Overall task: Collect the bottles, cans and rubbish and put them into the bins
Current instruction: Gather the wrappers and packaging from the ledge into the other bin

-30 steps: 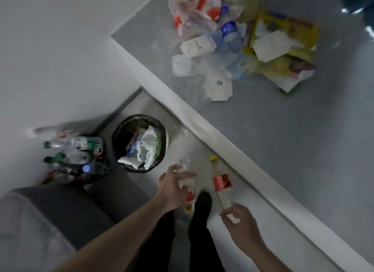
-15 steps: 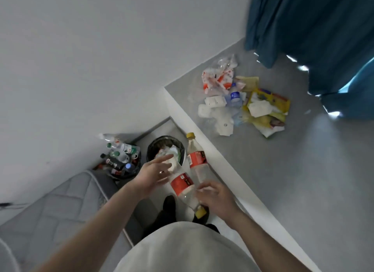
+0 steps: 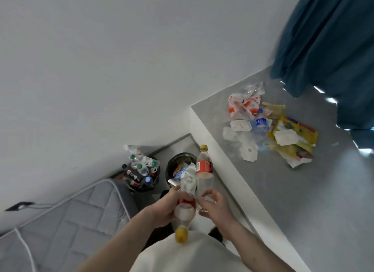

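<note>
Bottles first: two clear plastic ones with red labels and yellow caps, both in hand over the narrow floor strip between mattress and platform

Head view:
- left hand (image 3: 165,208) wraps the inverted clear bottle (image 3: 183,213) about its middle, cap pointing down toward the person's white shirt
- right hand (image 3: 212,206) grips the base of the upright clear bottle (image 3: 204,171), cap up, in front of the black rubbish bin
- hands close together, bottles touching or nearly so; exact finger contact on the right is blurred
- black round rubbish bin (image 3: 172,164) sits on the floor holding paper and wrappers; beside it, to its left, the black bin heaped with bottles (image 3: 141,170), already overfull
- heap of plastic bags, yellow wrappers and a blue-labelled bottle (image 3: 269,130) waits on the raised grey platform (image 3: 303,201), below the teal curtain (image 3: 332,39)
- grey quilted mattress (image 3: 66,217) at lower left

Handling judgement: both look empty, so light; thin walls will dent under a hard squeeze, smooth plastic may slip. Best taken at the labelled waist or neck. Dropped on that heaped bin they may roll off; set them down rather than toss them
</note>
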`<action>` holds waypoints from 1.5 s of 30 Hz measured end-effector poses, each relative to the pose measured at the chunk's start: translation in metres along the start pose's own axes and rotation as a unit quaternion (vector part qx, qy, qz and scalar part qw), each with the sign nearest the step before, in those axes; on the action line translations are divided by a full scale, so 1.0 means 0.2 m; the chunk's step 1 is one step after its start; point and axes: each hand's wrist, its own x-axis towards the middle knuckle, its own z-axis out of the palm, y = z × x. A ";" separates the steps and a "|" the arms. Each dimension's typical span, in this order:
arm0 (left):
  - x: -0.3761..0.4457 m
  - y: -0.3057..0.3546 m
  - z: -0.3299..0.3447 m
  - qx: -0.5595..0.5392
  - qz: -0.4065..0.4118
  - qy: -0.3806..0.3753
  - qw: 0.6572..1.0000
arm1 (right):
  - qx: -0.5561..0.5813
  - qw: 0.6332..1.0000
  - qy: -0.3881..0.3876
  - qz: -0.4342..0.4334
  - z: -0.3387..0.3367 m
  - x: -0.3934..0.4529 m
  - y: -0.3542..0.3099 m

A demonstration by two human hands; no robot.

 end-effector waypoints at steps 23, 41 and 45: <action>0.36 0.60 -0.98 0.269 -0.166 0.173 0.933 | -0.050 0.989 0.135 0.028 0.33 0.55 -0.30; 1.11 0.47 -0.95 0.469 -0.131 0.173 0.856 | -0.165 0.970 0.152 0.089 0.30 1.12 0.01; 1.33 0.43 -1.11 0.553 -0.141 0.187 0.800 | -0.174 0.970 0.128 0.115 0.35 1.34 0.16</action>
